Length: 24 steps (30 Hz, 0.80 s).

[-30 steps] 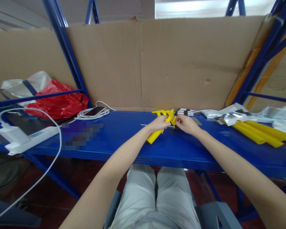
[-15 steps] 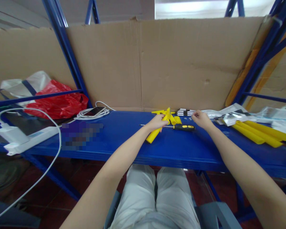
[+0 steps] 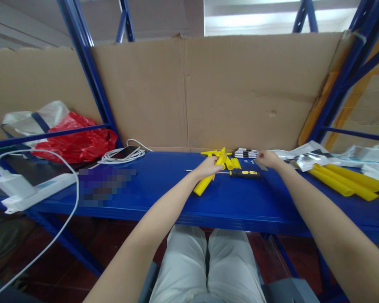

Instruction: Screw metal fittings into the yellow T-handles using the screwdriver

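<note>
My left hand [image 3: 209, 167] is closed around a yellow plastic tube-like handle [image 3: 203, 185] with a flared upper end, held tilted just over the blue table. A thin greyish flat piece, like a blade [image 3: 261, 166], is pinched in the fingers of my right hand [image 3: 268, 158]. Between the hands lies a screwdriver [image 3: 244, 174] with a black and yellow grip, its shaft passing behind the handle. Small yellow plastic parts [image 3: 232, 163] sit just behind it. Beside them are tiny metal pieces [image 3: 249, 161], too small to name for certain.
White bundles with black bands [image 3: 245, 152] lie by the cardboard wall [image 3: 233, 92]. Yellow tubes [image 3: 344, 181] and plastic packets [image 3: 317, 155] are at the right. Leftward are a coiled white cable [image 3: 121, 155], a power strip [image 3: 41, 191] and a red bag [image 3: 78, 139].
The thin flat piece now shows in my right hand, where it was not visible before. My left hand stays on the yellow handle. The view has tilted up slightly.
</note>
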### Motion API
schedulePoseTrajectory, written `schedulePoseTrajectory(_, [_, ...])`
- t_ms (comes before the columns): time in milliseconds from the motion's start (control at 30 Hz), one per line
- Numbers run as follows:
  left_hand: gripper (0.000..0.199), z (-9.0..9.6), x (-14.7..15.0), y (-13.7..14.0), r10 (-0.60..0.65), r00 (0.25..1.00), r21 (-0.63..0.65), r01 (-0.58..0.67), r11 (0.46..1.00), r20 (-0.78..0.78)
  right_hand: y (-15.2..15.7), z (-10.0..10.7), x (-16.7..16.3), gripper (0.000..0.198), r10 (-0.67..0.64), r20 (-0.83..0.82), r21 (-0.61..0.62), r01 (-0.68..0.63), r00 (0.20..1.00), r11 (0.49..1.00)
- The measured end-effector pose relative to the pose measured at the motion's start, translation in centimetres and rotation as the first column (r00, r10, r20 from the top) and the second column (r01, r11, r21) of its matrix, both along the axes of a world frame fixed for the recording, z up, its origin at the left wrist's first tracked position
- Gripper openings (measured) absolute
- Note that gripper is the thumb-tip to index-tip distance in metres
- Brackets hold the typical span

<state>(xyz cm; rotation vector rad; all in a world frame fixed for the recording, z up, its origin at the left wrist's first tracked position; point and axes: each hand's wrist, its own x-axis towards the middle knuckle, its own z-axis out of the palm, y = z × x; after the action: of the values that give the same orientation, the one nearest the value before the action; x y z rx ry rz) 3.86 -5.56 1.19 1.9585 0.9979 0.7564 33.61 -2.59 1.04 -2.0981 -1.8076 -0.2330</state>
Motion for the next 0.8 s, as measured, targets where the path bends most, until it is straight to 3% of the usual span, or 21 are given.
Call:
schedulePoseTrajectory(100, [0.008,0.0,0.0,-0.1,-0.009,1.000,0.011,0.009,1.000,0.001,0.7,0.2,0.7,0.016,-0.041,-0.032,0.026,0.042,0.999,0.999])
schedulePoseTrajectory(233, [0.010,-0.2,0.0,0.1,-0.011,1.000,0.013,0.011,1.000,0.008,0.8,-1.2,1.1,0.019,-0.088,-0.112,0.118,0.101,0.990,0.988])
schedulePoseTrajectory(467, [0.015,-0.3,0.2,0.4,-0.007,1.000,-0.001,0.007,1.000,0.014,-0.1,-2.6,1.4,0.018,-0.067,-0.118,0.146,0.084,0.991,0.986])
schedulePoseTrajectory(800, [0.018,-0.4,0.1,0.6,-0.006,1.000,0.010,0.006,1.000,0.020,0.3,-3.0,0.7,0.015,-0.046,0.000,0.018,0.046,0.999,0.999])
